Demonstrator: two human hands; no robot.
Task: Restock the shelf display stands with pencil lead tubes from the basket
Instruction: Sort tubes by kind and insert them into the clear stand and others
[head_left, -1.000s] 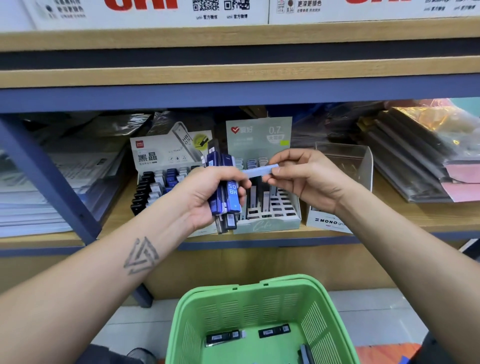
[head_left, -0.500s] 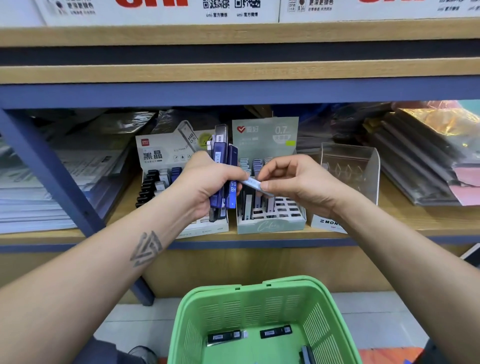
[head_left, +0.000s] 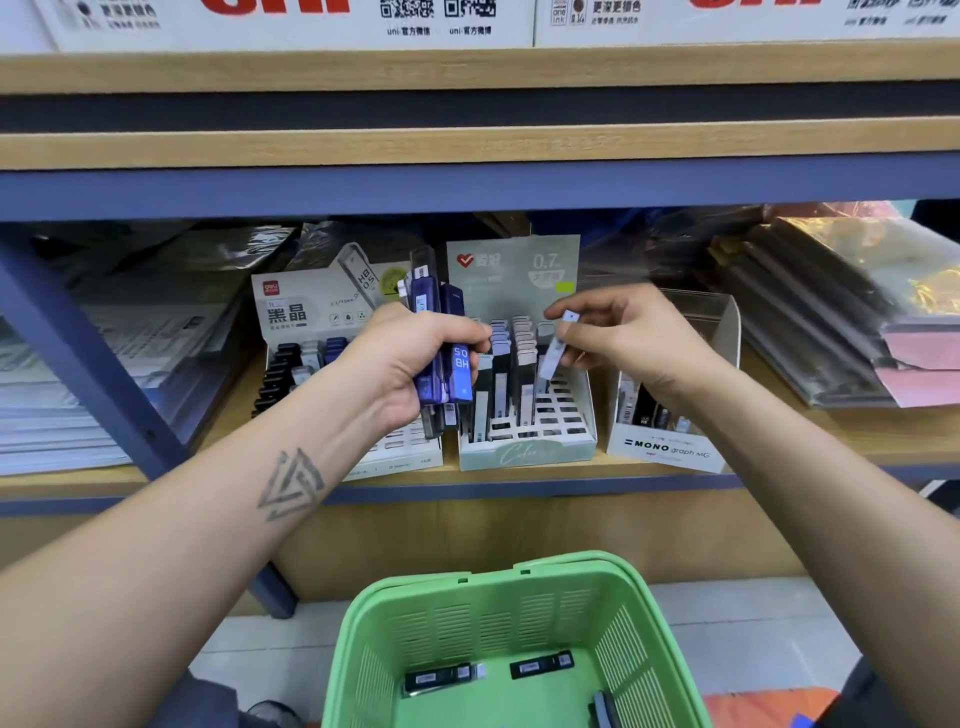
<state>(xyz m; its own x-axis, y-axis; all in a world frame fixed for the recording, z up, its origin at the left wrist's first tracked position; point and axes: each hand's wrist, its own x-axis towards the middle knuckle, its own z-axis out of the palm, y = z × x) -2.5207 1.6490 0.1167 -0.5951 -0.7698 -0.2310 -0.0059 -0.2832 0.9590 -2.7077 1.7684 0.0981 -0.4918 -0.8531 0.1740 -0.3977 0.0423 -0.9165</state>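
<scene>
gripping a bunch of blue lead tubes (head_left: 445, 358), the left hand (head_left: 410, 364) sits in the middle of the frame, its fingers curled tight round them. the tubes stand almost straight up. the right hand (head_left: 631, 338), just to the right, pinches one pale tube (head_left: 555, 349) between thumb and fingers. that tube tilts down over the green display stand (head_left: 527, 452), which has rows of slots, some filled. a white display stand (head_left: 306, 312) is left of it, partly behind the left hand. both stands sit on the wooden shelf (head_left: 831, 436). at the bottom of the frame is the green basket (head_left: 498, 623) with a few dark tubes (head_left: 540, 664) lying flat inside.
</scene>
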